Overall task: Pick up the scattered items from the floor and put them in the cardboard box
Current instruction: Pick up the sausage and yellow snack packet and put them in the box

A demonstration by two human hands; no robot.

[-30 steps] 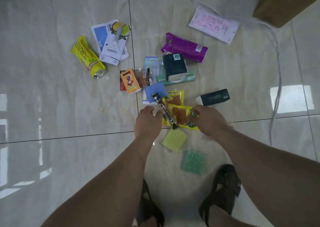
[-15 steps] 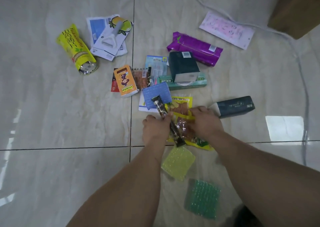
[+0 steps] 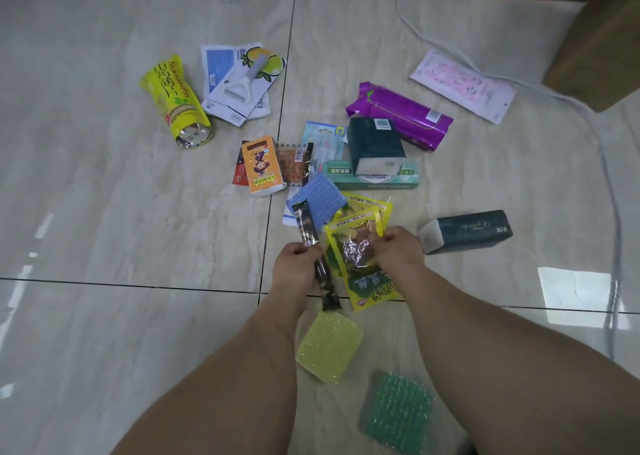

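Head view: left hand (image 3: pixel 297 271) grip clenched on dark stick packet (image 3: pixel 306 226), right hand (image 3: pixel 398 248) pinching yellow pouch (image 3: pixel 360 246).

A glossy beige tiled floor (image 3: pixel 104 212) carries the scatter. Far left lies a yellow tube pack (image 3: pixel 175 102); beside it a peeler card (image 3: pixel 239 89). Far right lies a pink packet (image 3: pixel 462 85), near it a purple pouch (image 3: pixel 401 115). Nearest lie a yellow bubble pad (image 3: pixel 329 349) and a green one (image 3: pixel 396 411).
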